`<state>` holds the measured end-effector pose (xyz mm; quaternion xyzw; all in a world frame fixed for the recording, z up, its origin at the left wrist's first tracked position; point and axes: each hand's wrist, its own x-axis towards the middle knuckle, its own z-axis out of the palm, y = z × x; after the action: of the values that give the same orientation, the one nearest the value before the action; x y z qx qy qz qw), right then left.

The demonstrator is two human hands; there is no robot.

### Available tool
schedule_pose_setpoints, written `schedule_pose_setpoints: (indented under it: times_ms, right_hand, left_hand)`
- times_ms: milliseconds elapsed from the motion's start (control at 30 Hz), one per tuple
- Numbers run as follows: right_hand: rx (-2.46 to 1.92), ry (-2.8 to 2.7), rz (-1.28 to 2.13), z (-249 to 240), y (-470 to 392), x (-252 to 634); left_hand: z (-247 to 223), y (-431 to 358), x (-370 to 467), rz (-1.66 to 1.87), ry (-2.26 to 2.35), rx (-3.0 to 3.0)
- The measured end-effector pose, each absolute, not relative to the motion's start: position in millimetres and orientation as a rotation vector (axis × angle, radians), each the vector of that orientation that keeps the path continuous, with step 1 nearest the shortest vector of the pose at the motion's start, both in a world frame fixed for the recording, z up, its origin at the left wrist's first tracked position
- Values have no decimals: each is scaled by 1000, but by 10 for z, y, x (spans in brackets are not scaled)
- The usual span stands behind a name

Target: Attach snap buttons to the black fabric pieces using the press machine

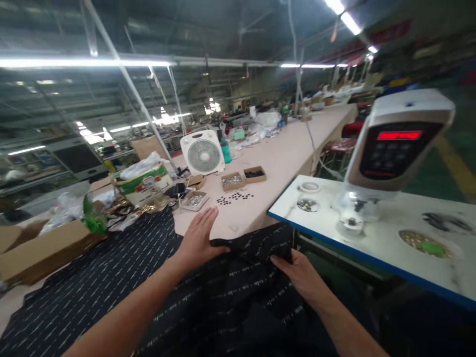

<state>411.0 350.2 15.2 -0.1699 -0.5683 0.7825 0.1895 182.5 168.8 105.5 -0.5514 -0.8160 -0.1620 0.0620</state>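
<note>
Dark cloth with rows of small white marks (111, 277) spreads over the left part of the table and hangs down in front of me. My left hand (199, 240) is open, its fingers stretched out and close to the cloth's far edge, thumb pointing right. At the right end of the cloth, my right hand (293, 267) pinches a fold between thumb and fingers. Small black discs (234, 198) lie scattered on the pale table (275, 158) beyond my hands.
Small boxes of metal parts (232, 182) and a white fan (204, 152) stand past the discs. At the right is a machine with a red display (399, 144) on a blue-edged white table (316, 225). A cardboard box (48, 253) sits at the left.
</note>
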Motion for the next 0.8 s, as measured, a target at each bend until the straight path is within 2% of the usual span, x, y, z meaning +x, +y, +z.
schedule_pose_setpoints:
  times_ms: [67, 133, 233, 300, 367, 433, 533, 667, 733, 800]
  right_hand:
    - [-562, -1587, 2154, 115, 3586, 4246]
    - [-731, -1686, 1897, 103, 3655, 4373]
    - [-924, -1863, 1090, 297, 3640, 4511]
    - [-809, -1948, 583, 560, 3537, 4508]
    - [-535, -2136, 342, 805, 3416, 4399]
    - [-318, -2401, 347, 902, 3341, 4206]
    - [-243, -2714, 703, 722, 3354, 3891]
    - [-346, -2812, 1218, 398, 3430, 3652]
    - [-357, -2782, 1284, 368, 3446, 3609]
    - [-332, -2760, 1331, 400, 3465, 3587]
  left_hand:
    - [1041, 1883, 1780, -473, -2712, -1915]
    - [949, 2008, 1818, -458, -2861, -2092]
    - [786, 2086, 1945, -556, -2859, -2131]
    - [737, 2113, 2028, -662, -2850, -2115]
    - [756, 2139, 2089, -769, -2836, -2129]
    - [825, 2157, 2125, -868, -2798, -2147]
    - [935, 2139, 2130, -861, -2795, -2183]
    - [923, 2069, 2046, -399, -2854, -2375]
    - [851, 2062, 1986, -186, -2821, -2406]
    - [776, 2085, 1933, -159, -2772, -2413]
